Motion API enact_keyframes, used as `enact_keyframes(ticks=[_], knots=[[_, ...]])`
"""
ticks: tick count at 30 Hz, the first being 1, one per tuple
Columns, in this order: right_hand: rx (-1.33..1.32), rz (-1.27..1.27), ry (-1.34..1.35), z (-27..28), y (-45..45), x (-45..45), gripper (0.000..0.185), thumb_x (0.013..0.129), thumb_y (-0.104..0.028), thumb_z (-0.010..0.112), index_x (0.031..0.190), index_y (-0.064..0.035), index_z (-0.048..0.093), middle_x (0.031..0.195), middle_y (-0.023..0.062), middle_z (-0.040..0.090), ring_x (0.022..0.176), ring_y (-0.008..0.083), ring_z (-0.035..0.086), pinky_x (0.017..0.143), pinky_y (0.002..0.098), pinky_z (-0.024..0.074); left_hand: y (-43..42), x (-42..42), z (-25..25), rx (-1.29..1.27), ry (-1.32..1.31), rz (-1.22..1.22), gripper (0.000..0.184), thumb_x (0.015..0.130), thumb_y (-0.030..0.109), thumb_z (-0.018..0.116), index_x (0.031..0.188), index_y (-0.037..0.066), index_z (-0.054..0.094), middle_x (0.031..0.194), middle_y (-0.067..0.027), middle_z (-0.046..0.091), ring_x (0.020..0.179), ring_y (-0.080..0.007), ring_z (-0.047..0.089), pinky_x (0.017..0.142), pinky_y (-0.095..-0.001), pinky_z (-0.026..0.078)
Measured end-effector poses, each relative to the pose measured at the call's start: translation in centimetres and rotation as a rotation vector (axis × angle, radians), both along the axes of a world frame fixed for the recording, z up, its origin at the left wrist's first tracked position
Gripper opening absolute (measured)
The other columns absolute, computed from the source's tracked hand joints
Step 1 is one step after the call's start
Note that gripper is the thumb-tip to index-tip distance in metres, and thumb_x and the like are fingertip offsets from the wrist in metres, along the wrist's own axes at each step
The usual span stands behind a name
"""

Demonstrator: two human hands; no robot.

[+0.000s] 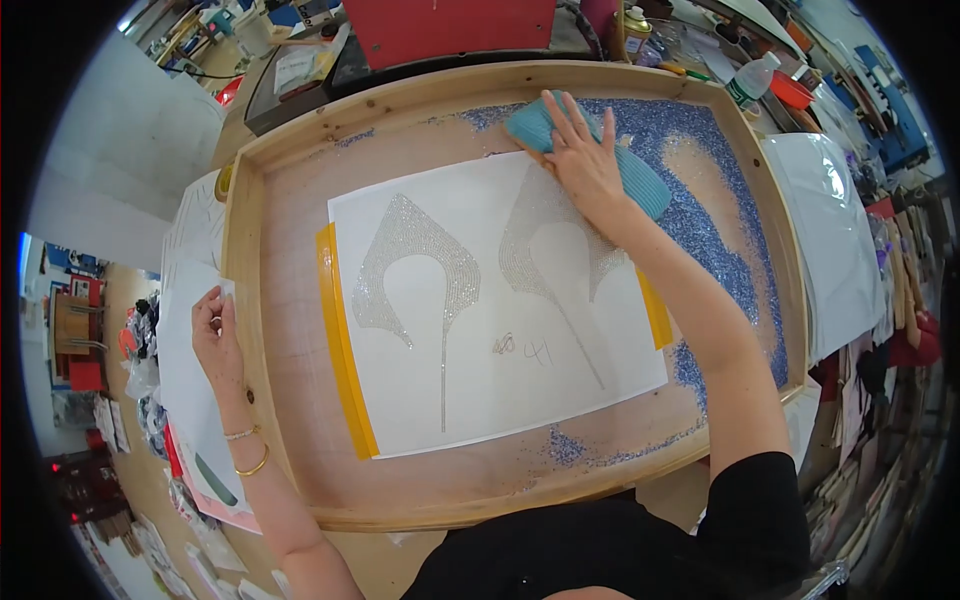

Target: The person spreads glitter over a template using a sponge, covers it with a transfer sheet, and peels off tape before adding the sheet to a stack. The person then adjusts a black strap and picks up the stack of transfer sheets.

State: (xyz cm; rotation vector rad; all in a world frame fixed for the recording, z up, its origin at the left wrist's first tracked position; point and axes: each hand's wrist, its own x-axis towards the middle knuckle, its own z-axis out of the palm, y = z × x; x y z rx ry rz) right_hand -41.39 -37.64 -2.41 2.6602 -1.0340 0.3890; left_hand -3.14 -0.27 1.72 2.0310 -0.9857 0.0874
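A wooden-framed tray (257, 340) holds a white sheet (470, 390) bearing two curved, pointed shapes of small sparkling stones and handwritten marks. Yellow tape (345, 350) runs along the sheet's left edge, with more tape (655, 310) at the right. My right hand (585, 170), fingers spread, grips a teal ribbed cloth (642, 182) at the sheet's upper right corner. Loose blue stones (700, 270) cover much of the tray's right side. Outside the left frame, my left hand (216, 330) is closed with curled fingers beside white paper (200, 240); what it holds is unclear.
A red box-like object (450, 30) stands behind the tray. At the back right are a plastic bottle (752, 80) and a red dish (790, 92). Clear plastic sheeting (835, 220) lies along the right side. A small pile of blue stones (565, 447) sits near the tray's front.
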Motion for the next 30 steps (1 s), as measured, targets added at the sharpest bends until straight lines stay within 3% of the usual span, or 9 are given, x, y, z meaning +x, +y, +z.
enact_keyframes(ticks=[3,6,9,12,15,18,21,30], knots=[[0.191,-0.104,-0.072,0.3,-0.8,-2.4,0.033,0.091,-0.017,0.062,0.117,0.0042,0.065,0.161,0.0068,0.013,0.145,0.0262,0.025,0.107,0.0549,0.0354,0.1,0.2,-0.1,0.003,-0.016,-0.013,0.013,0.094,0.014,0.061,0.093,0.001,0.064,0.120,-0.0082,0.060,0.076,-0.0069,0.049,0.066,-0.0217,0.040],[0.511,-0.031,-0.303,0.6,-1.0,-6.7,0.030,0.091,-0.015,0.061,0.111,0.0078,0.065,0.158,0.0131,0.020,0.138,0.0307,0.036,0.103,0.0485,0.0421,0.2,0.4,-0.3,0.000,-0.030,-0.041,0.015,0.095,0.014,0.060,0.093,0.000,0.064,0.121,-0.0081,0.060,0.075,-0.0063,0.049,0.065,-0.0211,0.041],[0.367,0.202,-0.341,0.9,1.5,-10.3,0.033,0.089,-0.012,0.062,0.115,0.0073,0.063,0.157,0.0158,0.024,0.129,0.0346,0.045,0.101,0.0411,0.0435,0.4,1.2,-0.9,-0.015,0.018,-0.037,0.017,0.096,0.014,0.059,0.095,-0.002,0.064,0.123,-0.0076,0.059,0.074,-0.0054,0.048,0.065,-0.0203,0.042],[0.336,0.293,-0.328,1.3,5.4,-11.1,0.030,0.089,-0.012,0.063,0.113,0.0056,0.066,0.157,0.0127,0.025,0.125,0.0318,0.049,0.100,0.0420,0.0441,0.3,1.0,-0.8,-0.015,0.025,-0.025,0.017,0.096,0.014,0.059,0.096,-0.002,0.065,0.123,-0.0071,0.058,0.073,-0.0052,0.047,0.065,-0.0201,0.042],[0.115,0.276,-0.191,0.0,5.7,-9.8,0.028,0.088,-0.012,0.064,0.110,0.0052,0.067,0.156,0.0126,0.027,0.122,0.0318,0.050,0.098,0.0401,0.0450,0.1,1.2,-0.9,-0.014,0.014,-0.026,0.018,0.096,0.014,0.059,0.095,-0.002,0.065,0.123,-0.0062,0.059,0.070,-0.0049,0.046,0.064,-0.0194,0.042],[-0.019,0.278,-0.312,-1.0,1.6,-7.5,0.027,0.087,-0.013,0.065,0.107,0.0056,0.067,0.155,0.0122,0.028,0.120,0.0312,0.051,0.098,0.0405,0.0461,0.4,1.0,-0.8,-0.009,0.011,-0.032,0.017,0.095,0.014,0.059,0.095,-0.002,0.065,0.123,-0.0061,0.059,0.070,-0.0044,0.045,0.064,-0.0189,0.041],[0.258,0.279,-0.386,-0.5,-0.4,-6.6,0.028,0.089,-0.013,0.063,0.108,0.0060,0.067,0.156,0.0121,0.026,0.119,0.0298,0.052,0.097,0.0397,0.0473,0.1,0.8,-0.4,-0.014,0.018,-0.038,0.016,0.095,0.013,0.059,0.094,-0.002,0.065,0.122,-0.0061,0.059,0.071,-0.0041,0.046,0.065,-0.0188,0.041],[0.480,0.392,-0.282,1.6,7.0,-9.1,0.035,0.090,-0.017,0.064,0.117,0.0044,0.065,0.158,0.0096,0.023,0.131,0.0313,0.043,0.106,0.0403,0.0416,0.6,2.0,-1.6,-0.031,0.059,-0.046,0.020,0.097,0.016,0.059,0.101,-0.002,0.066,0.127,-0.0070,0.056,0.078,-0.0061,0.051,0.070,-0.0213,0.045]])
